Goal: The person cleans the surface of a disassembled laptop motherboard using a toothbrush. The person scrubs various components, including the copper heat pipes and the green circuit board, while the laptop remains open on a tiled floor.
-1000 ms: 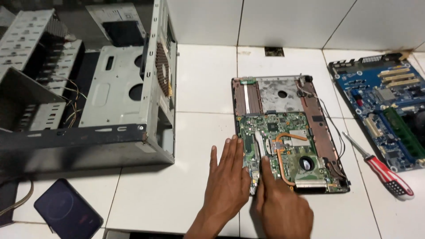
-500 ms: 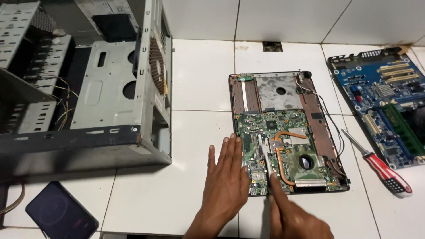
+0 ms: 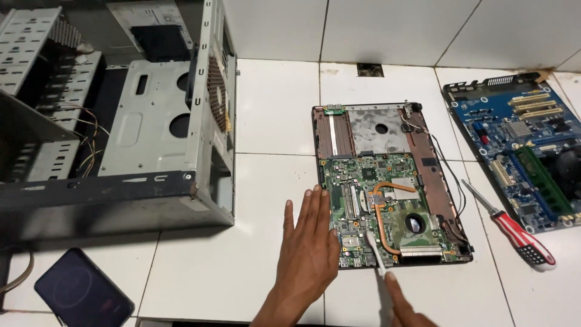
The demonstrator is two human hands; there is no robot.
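We see the left hand (image 3: 310,242) lying flat, fingers spread and straight, on the white tiles against the left edge of the opened laptop (image 3: 387,181), gripping nothing. The right hand (image 3: 404,303), mostly cut off at the bottom edge, pinches a white toothbrush (image 3: 375,253) whose head rests on the green circuit board (image 3: 378,206).

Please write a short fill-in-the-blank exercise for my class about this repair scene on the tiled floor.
1. The left hand lies flat beside the open laptop base, fingers touching its ____ edge.
2. The right hand holds a slim white ____ on the green board.
3. The screwdriver has a red and ____ handle.
4. The big motherboard at far right is ____.

Missing words: left; brush; white; blue
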